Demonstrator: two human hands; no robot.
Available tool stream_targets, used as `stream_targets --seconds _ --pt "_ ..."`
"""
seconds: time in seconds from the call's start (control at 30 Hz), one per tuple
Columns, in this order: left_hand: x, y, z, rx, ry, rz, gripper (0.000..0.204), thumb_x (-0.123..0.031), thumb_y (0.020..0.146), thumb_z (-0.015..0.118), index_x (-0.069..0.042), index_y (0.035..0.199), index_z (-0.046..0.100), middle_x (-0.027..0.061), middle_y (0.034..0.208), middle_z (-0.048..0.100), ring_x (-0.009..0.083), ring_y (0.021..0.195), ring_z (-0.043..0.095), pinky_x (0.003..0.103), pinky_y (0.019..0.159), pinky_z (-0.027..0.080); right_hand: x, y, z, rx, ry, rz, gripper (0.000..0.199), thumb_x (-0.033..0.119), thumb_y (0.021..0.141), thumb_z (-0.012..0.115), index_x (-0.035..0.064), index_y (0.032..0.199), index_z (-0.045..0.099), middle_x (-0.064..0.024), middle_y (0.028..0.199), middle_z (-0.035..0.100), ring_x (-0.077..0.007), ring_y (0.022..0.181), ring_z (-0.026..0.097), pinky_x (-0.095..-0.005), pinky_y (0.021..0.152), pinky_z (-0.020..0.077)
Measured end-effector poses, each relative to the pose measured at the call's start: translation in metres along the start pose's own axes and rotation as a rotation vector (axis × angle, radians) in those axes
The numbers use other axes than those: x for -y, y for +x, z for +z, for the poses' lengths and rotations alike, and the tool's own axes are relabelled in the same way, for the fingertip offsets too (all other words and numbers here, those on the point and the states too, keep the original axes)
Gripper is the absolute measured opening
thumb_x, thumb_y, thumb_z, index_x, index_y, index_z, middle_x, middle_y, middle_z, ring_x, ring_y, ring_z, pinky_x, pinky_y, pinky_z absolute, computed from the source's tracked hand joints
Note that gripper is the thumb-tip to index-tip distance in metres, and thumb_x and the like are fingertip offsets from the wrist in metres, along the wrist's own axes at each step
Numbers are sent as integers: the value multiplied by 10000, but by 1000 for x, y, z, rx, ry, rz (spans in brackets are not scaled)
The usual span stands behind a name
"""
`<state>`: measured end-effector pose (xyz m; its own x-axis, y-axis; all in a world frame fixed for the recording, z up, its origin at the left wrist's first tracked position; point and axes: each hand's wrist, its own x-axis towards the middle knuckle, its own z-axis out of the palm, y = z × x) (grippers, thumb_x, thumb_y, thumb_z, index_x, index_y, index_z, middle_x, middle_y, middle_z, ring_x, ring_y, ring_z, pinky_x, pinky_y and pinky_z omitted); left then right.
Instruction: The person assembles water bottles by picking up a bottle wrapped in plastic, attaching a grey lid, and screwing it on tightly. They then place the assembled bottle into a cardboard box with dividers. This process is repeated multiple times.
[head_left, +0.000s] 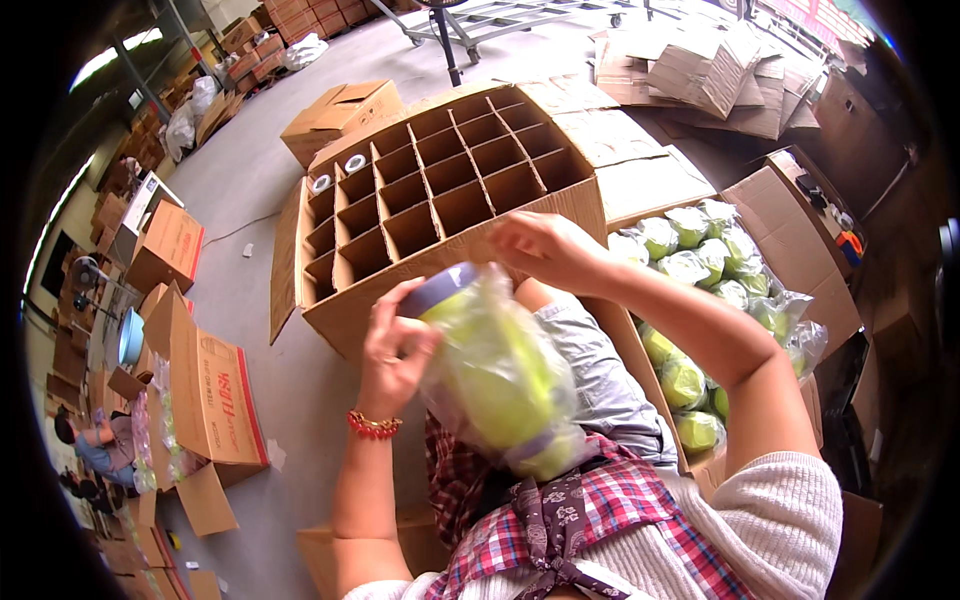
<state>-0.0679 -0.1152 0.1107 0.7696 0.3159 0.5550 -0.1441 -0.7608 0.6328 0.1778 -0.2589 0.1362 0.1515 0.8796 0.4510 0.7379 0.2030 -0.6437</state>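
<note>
My left hand (388,350) is closed on the upper end of a yellow-green, bottle-like container (500,375) with a grey-purple cap and base. A clear plastic bag wraps it, and it tilts over my lap, slightly blurred. My right hand (545,248), smeared by motion with its fingers bent, hovers above and to the right of the cap, by the near wall of a divided carton (440,235). Round white tops (355,162) show in two compartments at that carton's left side. To my right, an open carton (640,350) holds several bagged yellow-green containers (683,384).
Flattened cardboard (720,75) lies in a pile at the far right. A smaller closed carton (340,115) stands behind the divided one. Leftward are an open printed carton (225,400), a blue basin (131,336) and another person (105,445). A wheeled metal frame (500,18) stands at the back.
</note>
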Motion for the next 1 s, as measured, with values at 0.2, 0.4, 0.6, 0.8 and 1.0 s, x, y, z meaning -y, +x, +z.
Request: stream_targets --seconds 0.2,0.4,0.6,0.8,1.0 --pt "90 -69 25 -792 -86 -399 271 -293 992 558 -30 947 509 -10 829 473 79 760 430 233 691 402 -18 -111 38 393 -466 -332 541 128 863 537 106 1388 409 -165 1507 319 -344 1304 439 -433 1000 439" --pt "76 -40 54 -859 -542 -591 297 -323 997 536 -27 978 511 16 837 524 104 763 491 252 687 442 -32 -146 76 147 -83 -336 361 111 885 476 25 1233 516 -164 1439 429 -350 1212 519 -419 936 489" --pt "47 82 138 -382 -527 -591 222 -262 979 563 -39 978 560 17 840 577 97 745 520 239 649 442 6 -221 19 -333 1135 738 427 151 947 529 36 1358 518 -90 1306 571 -149 1165 549 -306 998 444" --pt "-40 149 274 124 -828 -361 355 -200 937 638 -45 1204 463 43 1079 613 81 901 579 216 766 465 1 -361 14 -1025 1184 644 430 274 974 496 26 1325 503 -146 1296 547 -235 1196 531 -364 1051 400" --pt "-62 107 314 437 -846 -272 443 -195 934 641 -3 1272 430 140 1230 556 117 875 592 242 777 492 -51 -386 4 -732 -292 816 498 210 840 698 23 1277 547 -156 1227 584 -271 1155 564 -377 968 449"
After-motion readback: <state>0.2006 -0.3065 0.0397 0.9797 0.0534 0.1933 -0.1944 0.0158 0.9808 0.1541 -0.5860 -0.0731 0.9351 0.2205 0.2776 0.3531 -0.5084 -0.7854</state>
